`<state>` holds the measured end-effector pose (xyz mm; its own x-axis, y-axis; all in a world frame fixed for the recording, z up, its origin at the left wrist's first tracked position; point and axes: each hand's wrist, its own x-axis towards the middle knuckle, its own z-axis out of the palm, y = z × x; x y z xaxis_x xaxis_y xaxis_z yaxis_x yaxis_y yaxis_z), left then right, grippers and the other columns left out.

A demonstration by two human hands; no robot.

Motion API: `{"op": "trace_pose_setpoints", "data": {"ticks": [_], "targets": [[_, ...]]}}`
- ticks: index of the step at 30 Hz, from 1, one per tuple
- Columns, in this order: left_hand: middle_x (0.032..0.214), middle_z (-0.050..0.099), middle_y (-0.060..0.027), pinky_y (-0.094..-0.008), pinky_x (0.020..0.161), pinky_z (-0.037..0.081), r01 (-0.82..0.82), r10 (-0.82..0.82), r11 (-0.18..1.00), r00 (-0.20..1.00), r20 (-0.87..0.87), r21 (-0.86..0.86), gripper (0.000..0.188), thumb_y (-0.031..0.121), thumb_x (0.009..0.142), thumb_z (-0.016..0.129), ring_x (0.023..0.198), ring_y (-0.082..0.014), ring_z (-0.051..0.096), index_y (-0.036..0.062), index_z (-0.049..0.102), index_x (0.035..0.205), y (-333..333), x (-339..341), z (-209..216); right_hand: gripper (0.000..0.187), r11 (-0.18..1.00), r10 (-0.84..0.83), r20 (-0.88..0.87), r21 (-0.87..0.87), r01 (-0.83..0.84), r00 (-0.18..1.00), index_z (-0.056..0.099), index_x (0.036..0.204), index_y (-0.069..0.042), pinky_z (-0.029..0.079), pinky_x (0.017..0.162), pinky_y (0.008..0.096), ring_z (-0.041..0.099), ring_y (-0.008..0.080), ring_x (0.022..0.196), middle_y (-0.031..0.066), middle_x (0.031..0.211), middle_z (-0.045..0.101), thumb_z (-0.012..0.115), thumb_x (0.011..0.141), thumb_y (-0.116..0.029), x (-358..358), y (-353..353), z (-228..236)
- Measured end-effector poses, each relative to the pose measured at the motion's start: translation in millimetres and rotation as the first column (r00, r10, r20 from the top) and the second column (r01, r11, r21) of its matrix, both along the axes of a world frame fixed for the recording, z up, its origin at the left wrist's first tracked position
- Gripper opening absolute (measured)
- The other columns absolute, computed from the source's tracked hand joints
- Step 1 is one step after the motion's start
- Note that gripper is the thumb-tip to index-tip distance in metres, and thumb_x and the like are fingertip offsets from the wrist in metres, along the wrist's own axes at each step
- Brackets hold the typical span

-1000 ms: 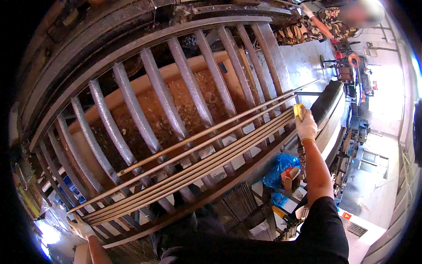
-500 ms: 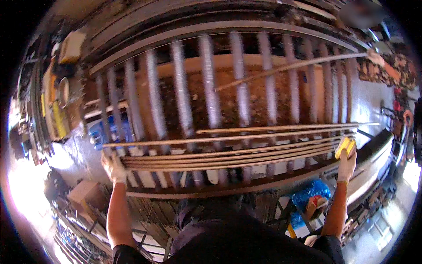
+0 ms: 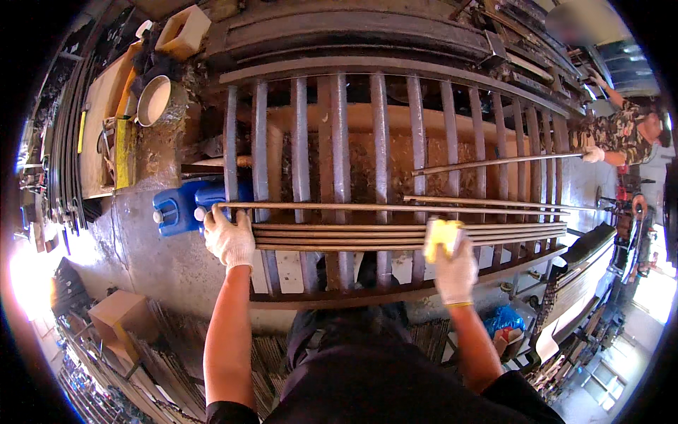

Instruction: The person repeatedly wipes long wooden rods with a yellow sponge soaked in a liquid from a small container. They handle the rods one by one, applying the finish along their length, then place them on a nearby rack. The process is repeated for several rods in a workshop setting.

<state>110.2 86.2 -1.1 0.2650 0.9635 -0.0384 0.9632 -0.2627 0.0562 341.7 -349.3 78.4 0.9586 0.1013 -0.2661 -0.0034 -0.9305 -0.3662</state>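
Observation:
My left hand (image 3: 229, 242), in a pale glove, is at the left ends of several long, thin brownish rods (image 3: 339, 235) lying side by side. Its fingers are closed about the end of one separate rod (image 3: 318, 206), just beyond the bundle. In my right hand (image 3: 457, 274), also gloved, is a yellow sponge-like block (image 3: 443, 234), blurred by motion and held over the bundle right of its middle. Another rod (image 3: 487, 202) lies farther back. All rest across a rack (image 3: 341, 155) of metal crossbars.
A co-worker's gloved hand (image 3: 593, 154) at the right holds a rod (image 3: 501, 163) slanting over the rack. Below the bars is a brownish trough (image 3: 395, 120). Blue jugs (image 3: 176, 210) stand on the left, a round pan (image 3: 154, 101) behind them. A cardboard box (image 3: 120, 316) sits at lower left.
My right hand has moved left along the rods with the yellow block. My view has shifted, so the rack appears farther right. The co-worker's rod has drawn back to the right.

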Motion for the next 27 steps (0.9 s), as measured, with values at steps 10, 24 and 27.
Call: {"op": "trace_pose_setpoints", "data": {"ticks": [10,24,27], "targets": [[0.162,0.061,-0.0273,-0.0576,0.116,0.054,-0.001,0.000,1.000,0.999,0.034,0.029,0.073,0.046,0.100,0.077,0.139,-0.0489,0.064,0.0072,0.063,0.160,1.7,-1.6,4.5,0.046,0.784,0.539,0.021,0.353,-0.510,0.842,0.068,0.114,-0.008,0.064,0.063,0.0546,0.080,0.0417,0.071,0.0177,0.083,0.078,0.087,0.092,-0.044,-118.8,254.1,-8.8],[0.169,0.053,-0.0286,-0.0544,0.129,0.044,0.057,-0.058,0.998,0.998,-0.040,-0.008,0.064,0.043,0.115,0.064,0.154,-0.0478,0.053,0.0079,0.057,0.168,21.5,-35.3,-31.8,0.060,0.963,0.239,0.153,-0.167,-0.214,0.959,0.070,0.145,-0.013,0.067,0.080,0.0526,0.084,0.0400,0.093,0.0162,0.110,0.085,0.086,0.097,-0.045,123.9,-148.6,18.7],[0.171,0.050,-0.0289,-0.0545,0.128,0.044,0.065,-0.064,0.998,0.997,0.033,-0.027,0.064,0.042,0.118,0.062,0.154,-0.0493,0.052,0.0066,0.054,0.171,30.2,-48.2,-42.8,0.059,0.934,0.149,0.176,-0.349,-0.080,0.973,0.067,0.144,-0.010,0.065,0.082,0.0575,0.082,0.0455,0.096,0.0207,0.119,0.083,0.084,0.098,-0.042,196.3,-272.3,11.9]]}}
